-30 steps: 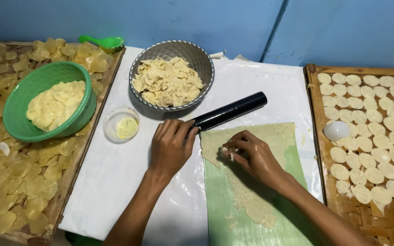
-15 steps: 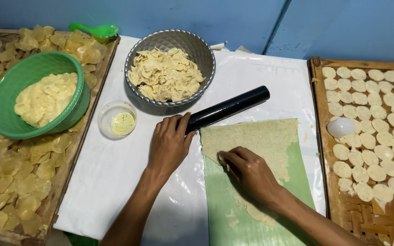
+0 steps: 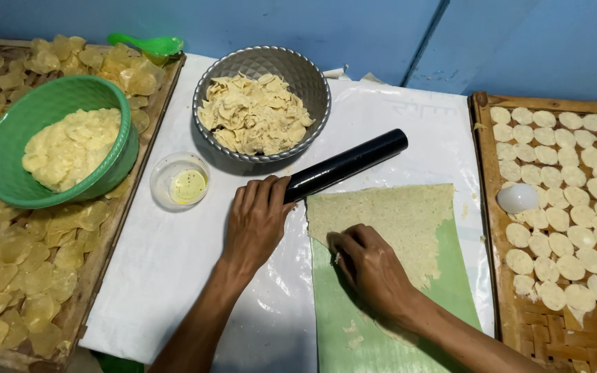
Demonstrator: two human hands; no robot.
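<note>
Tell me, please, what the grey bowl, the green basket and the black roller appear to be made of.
Grey bowl: probably metal, dull silver with a crimped rim. Green basket: likely plastic, evenly coloured, with a slotted wall. Black roller: smooth and slightly glossy, maybe plastic pipe; uncertain. The left hand touches its end.

Glossy black rolling pin (image 3: 345, 166); rough matt dough sheet (image 3: 388, 221) on smooth green mat (image 3: 450, 290); dull fluted metal bowl (image 3: 310, 76); woven bamboo tray (image 3: 561, 338); shiny white plastic sheet (image 3: 167, 262).

Black roller (image 3: 345, 166) at centre; pale yellow dough sheet (image 3: 388, 221) on green mat (image 3: 450, 290); green bowl (image 3: 8, 173) at left; grey metal bowl (image 3: 312, 76).
</note>
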